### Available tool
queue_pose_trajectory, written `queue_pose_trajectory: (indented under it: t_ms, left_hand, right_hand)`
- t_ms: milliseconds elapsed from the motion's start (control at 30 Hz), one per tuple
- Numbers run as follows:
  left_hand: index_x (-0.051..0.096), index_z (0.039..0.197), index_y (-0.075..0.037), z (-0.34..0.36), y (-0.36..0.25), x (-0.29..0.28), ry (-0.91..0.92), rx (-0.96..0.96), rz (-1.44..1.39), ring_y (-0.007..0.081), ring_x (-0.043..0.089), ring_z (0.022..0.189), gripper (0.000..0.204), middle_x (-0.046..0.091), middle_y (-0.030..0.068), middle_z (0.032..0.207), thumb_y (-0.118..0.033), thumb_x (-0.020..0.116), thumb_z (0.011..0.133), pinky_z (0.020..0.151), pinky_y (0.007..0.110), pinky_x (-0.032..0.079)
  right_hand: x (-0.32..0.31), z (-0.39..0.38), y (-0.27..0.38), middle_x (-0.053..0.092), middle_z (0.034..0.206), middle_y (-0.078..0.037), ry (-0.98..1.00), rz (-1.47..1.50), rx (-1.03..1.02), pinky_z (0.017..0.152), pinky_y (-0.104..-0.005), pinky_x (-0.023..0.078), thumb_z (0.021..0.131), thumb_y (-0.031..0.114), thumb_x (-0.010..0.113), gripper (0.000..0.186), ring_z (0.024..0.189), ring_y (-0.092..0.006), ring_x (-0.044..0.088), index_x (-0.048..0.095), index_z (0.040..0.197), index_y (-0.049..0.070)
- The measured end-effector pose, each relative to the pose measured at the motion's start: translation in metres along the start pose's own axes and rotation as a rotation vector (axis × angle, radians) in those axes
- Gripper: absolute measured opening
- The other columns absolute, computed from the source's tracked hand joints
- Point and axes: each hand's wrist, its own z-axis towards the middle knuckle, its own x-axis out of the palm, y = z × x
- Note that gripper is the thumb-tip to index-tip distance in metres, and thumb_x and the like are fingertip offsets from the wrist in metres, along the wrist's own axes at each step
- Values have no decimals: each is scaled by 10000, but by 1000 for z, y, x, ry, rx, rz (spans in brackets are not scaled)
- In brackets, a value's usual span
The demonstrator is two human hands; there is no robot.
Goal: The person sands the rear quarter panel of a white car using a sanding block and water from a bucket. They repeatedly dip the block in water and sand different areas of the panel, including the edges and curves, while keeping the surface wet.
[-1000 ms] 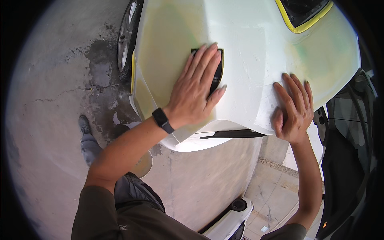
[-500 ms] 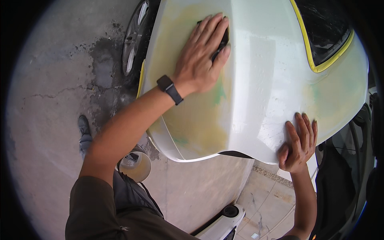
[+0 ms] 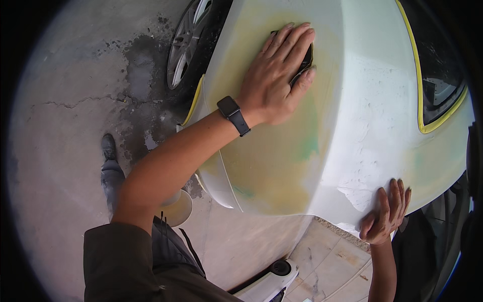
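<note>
My left hand (image 3: pixel 274 83) lies over a black sanding pad (image 3: pixel 303 63), its thumb along the near side and its fingers over the top. Most of the pad is hidden under the palm. It rests against a white car body panel (image 3: pixel 271 171) with sanded yellowish and green patches. A black watch (image 3: pixel 231 115) is on my left wrist. Farther right and nearer to me, my right hand (image 3: pixel 386 214) lies with extended fingers on the panel's wet white edge, holding no tool that I can see.
A car wheel (image 3: pixel 188 45) is at the upper left, beside wet concrete. Yellow masking tape (image 3: pixel 419 75) borders the dark window at right. A bucket of cloudy liquid (image 3: pixel 178 209) stands below my left forearm. A dark vehicle (image 3: pixel 422 256) is close on the right.
The view has shifted, so the car sits farther right and lower. My left hand and the pad have slid slightly away from the green patch. My right hand stays on the edge.
</note>
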Motion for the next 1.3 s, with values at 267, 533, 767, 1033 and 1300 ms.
queue_pose_trajectory:
  t_ms: [267,533,767,1033,1300]
  left_hand:
    - [272,1656,35,-121,-46,5,56,-206,-82,475,227,1598,735,261,254,1725,-456,300,1111,1280,637,144]
    - [279,1660,16,-94,-39,-2,72,-208,-18,454,229,1602,655,284,220,1725,-347,314,1116,1297,589,164]
    - [264,1626,88,-51,-9,-1,-78,-291,-12,491,250,1576,703,257,292,1704,-417,288,1138,1294,599,165]
    - [165,1661,84,-162,-34,4,2,-299,-80,517,193,1594,757,194,322,1719,-425,295,1115,1287,620,126]
    - [176,1656,91,-13,35,-1,-109,-276,74,481,185,1604,695,191,296,1732,-358,301,1140,1308,565,128]
  right_hand:
    - [0,0,1,593,1447,-314,-1,12,-8,1197,-716,301,868,227,482,589,1378,-520,549,621,1406,33]
    - [-2,0,0,555,1485,-330,25,-28,-22,1208,-710,293,869,229,476,615,1405,-535,519,603,1428,7]
    - [-2,-1,0,558,1477,-332,22,-27,-38,1210,-704,294,887,238,471,606,1396,-544,521,597,1429,-1]
    - [-2,-1,-2,573,1457,-338,9,-31,-44,1207,-706,301,893,243,467,603,1379,-544,537,603,1427,-2]
    - [0,-3,-3,570,1460,-345,22,-46,-45,1204,-710,304,908,245,452,592,1388,-553,529,603,1426,4]
